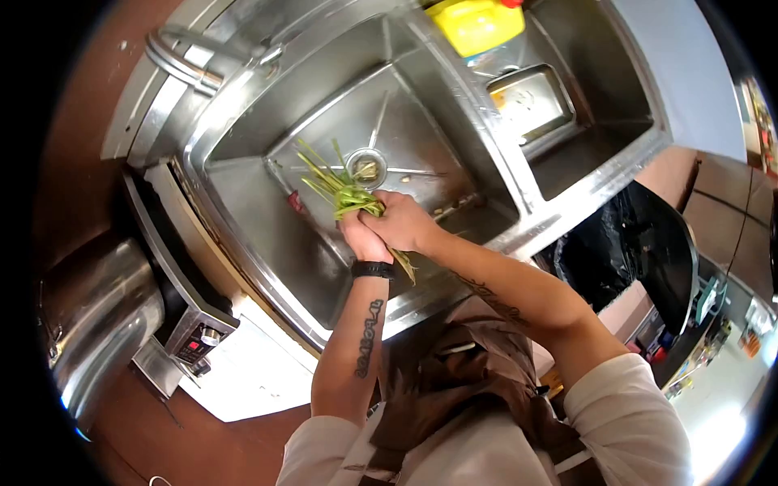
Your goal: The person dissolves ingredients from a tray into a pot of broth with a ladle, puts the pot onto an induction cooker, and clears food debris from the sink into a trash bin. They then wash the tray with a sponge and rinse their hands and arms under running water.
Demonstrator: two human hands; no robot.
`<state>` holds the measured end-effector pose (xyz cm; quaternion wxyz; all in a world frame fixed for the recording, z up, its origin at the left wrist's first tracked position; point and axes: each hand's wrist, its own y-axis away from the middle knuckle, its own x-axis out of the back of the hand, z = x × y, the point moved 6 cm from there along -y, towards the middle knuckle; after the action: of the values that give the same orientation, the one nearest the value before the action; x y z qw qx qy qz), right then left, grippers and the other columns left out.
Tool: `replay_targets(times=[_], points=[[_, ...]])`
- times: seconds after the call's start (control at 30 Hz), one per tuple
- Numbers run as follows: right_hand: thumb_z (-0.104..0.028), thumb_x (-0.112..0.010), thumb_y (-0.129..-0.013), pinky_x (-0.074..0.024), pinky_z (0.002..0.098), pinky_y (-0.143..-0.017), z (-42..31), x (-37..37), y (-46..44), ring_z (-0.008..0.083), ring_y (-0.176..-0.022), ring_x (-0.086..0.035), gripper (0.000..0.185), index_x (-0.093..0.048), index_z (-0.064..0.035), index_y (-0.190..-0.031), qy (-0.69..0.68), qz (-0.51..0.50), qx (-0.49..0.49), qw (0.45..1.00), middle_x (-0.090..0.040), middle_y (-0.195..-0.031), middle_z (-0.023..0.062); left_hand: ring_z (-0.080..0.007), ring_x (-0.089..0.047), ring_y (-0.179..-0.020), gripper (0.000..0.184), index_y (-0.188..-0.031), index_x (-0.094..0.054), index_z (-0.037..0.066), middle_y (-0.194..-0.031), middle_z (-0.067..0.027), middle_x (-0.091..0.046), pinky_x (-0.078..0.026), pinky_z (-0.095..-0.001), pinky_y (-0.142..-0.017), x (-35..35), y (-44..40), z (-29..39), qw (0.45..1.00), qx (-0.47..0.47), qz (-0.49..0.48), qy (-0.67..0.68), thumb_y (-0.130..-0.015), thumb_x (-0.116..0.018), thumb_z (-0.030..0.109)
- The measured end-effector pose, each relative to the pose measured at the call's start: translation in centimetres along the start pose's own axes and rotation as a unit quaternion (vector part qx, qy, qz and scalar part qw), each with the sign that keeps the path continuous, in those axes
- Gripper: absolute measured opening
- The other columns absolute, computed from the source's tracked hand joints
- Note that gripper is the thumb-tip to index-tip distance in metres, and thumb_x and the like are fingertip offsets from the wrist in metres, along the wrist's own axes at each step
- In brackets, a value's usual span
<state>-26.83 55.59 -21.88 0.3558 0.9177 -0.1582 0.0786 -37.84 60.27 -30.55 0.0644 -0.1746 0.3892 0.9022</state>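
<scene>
Over the left basin of a steel sink (438,121), both my hands are closed round a bunch of green stalks (348,197). My left hand (362,235), with a black band at its wrist, grips it from below. My right hand (403,221) presses against it from the right, its fingers wrapped over the bunch. Stalk ends fan out toward the upper left, and a few thin ones hang below my hands. Behind the bunch lies the drain (366,168), with pale scraps in it. A small dark red piece (295,201) rests in the basin to the left.
A faucet (185,69) stands at the upper left. The right basin holds a yellow jug (478,26) and a metal tray (531,104). A bin with a black bag (596,247) stands right of the sink. An appliance with a red display (193,347) is at the lower left.
</scene>
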Motion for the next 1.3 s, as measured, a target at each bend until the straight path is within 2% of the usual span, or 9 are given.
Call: replay_targets(times=[0.4,0.6,0.73,0.87,1.03,1.07,1.1,1.17,1.3], points=[[-0.016,-0.073,-0.076,-0.0513,0.0434,-0.085,4.6,24.2,29.1,0.0369,-0.097,-0.062,0.044,-0.062,-0.003,-0.116,-0.051,0.33,0.227,0.915,-0.061,-0.101,0.0165,-0.0232,-0.058,-0.104,0.061,-0.126,-0.048,0.003,-0.115,-0.0114,-0.058,-0.049,-0.0383,-0.089,-22.4,26.5,-9.8,0.922,-0.06,-0.354,-0.146,-0.094,-0.043,0.054],[-0.012,-0.08,-0.068,-0.0516,0.0404,-0.084,30.2,30.1,36.9,0.0363,-0.089,-0.063,0.036,-0.065,-0.0004,-0.1,-0.007,0.391,0.17,0.905,-0.063,-0.094,0.0173,-0.0271,-0.054,-0.115,0.063,-0.137,-0.04,0.0,-0.125,-0.0145,-0.054,-0.042,-0.0394,-0.101,-21.8,33.3,-37.7,0.89,0.046,-0.422,-0.164,-0.095,-0.046,0.047],[-0.025,-0.077,-0.073,-0.0479,0.0445,-0.095,54.9,28.5,33.1,0.0442,-0.112,-0.056,0.059,-0.057,-0.001,-0.123,0.048,0.3,-0.05,0.951,-0.058,-0.12,0.0236,-0.0445,-0.041,-0.129,0.07,-0.141,-0.035,-0.005,-0.135,-0.0314,-0.046,-0.03,-0.0474,-0.111,-15.7,28.7,-53.7,0.749,-0.195,-0.285,-0.565,-0.086,-0.065,0.027],[-0.034,-0.071,-0.082,-0.0498,0.0447,-0.091,70.0,24.9,30.9,0.0413,-0.108,-0.059,0.05,-0.06,-0.0041,-0.121,0.067,0.27,-0.199,0.94,-0.063,-0.118,0.0227,-0.0446,-0.051,-0.117,0.059,-0.131,-0.047,-0.005,-0.125,-0.0293,-0.055,-0.039,-0.0486,-0.103,-6.8,20.3,-67.0,0.612,0.074,-0.344,-0.708,-0.08,-0.066,0.019],[-0.026,-0.058,-0.09,-0.0508,0.0468,-0.083,60.3,27.7,29.8,0.0424,-0.095,-0.062,0.031,-0.065,-0.0029,-0.11,0.131,0.127,-0.207,0.961,-0.065,-0.105,0.024,-0.0306,-0.062,-0.104,0.043,-0.125,-0.053,-0.004,-0.113,-0.0191,-0.064,-0.049,-0.037,-0.09,-18.8,27.3,-53.1,0.714,-0.005,-0.401,-0.574,-0.091,-0.061,0.02],[-0.024,-0.059,-0.091,-0.0511,0.0464,-0.077,58.8,27.4,30.9,0.0393,-0.088,-0.065,0.027,-0.067,-0.0031,-0.104,0.191,0.225,0.003,0.955,-0.068,-0.094,0.0226,-0.0247,-0.062,-0.099,0.039,-0.125,-0.053,-0.003,-0.111,-0.0165,-0.065,-0.049,-0.0332,-0.086,-19.9,29.1,-49.6,0.759,0.133,-0.435,-0.466,-0.093,-0.06,0.019],[-0.024,-0.062,-0.091,-0.0519,0.0404,-0.069,56.4,27.6,31.2,0.0308,-0.075,-0.068,0.024,-0.069,-0.0016,-0.097,-0.1,0.238,-0.172,0.951,-0.069,-0.08,0.0168,-0.0188,-0.063,-0.094,0.036,-0.125,-0.053,-0.002,-0.11,-0.0138,-0.065,-0.05,-0.0295,-0.082,-21.0,30.9,-46.2,0.774,0.261,-0.474,-0.33,-0.096,-0.06,0.018],[-0.02,-0.068,-0.088,-0.0504,0.0302,-0.065,43.8,30.5,31.0,0.0174,-0.068,-0.065,0.021,-0.069,0.0004,-0.091,-0.115,0.211,-0.176,0.955,-0.067,-0.073,0.0096,-0.0109,-0.061,-0.085,0.025,-0.118,-0.059,0.001,-0.1,-0.0087,-0.067,-0.049,-0.0246,-0.078,-23.1,32.7,-33.9,0.73,0.285,-0.507,-0.359,-0.096,-0.061,0.012],[-0.013,-0.074,-0.082,-0.0468,0.0275,-0.056,21.0,29.5,26.0,0.0133,-0.059,-0.06,0.018,-0.067,0.0006,-0.091,-0.104,0.027,0.087,0.99,-0.064,-0.069,0.0069,-0.0141,-0.062,-0.074,0.008,-0.093,-0.069,0.003,-0.083,-0.0054,-0.068,-0.05,-0.0277,-0.07,-21.4,27.7,-9.6,0.734,-0.05,-0.449,-0.507,-0.092,-0.066,0.01]])
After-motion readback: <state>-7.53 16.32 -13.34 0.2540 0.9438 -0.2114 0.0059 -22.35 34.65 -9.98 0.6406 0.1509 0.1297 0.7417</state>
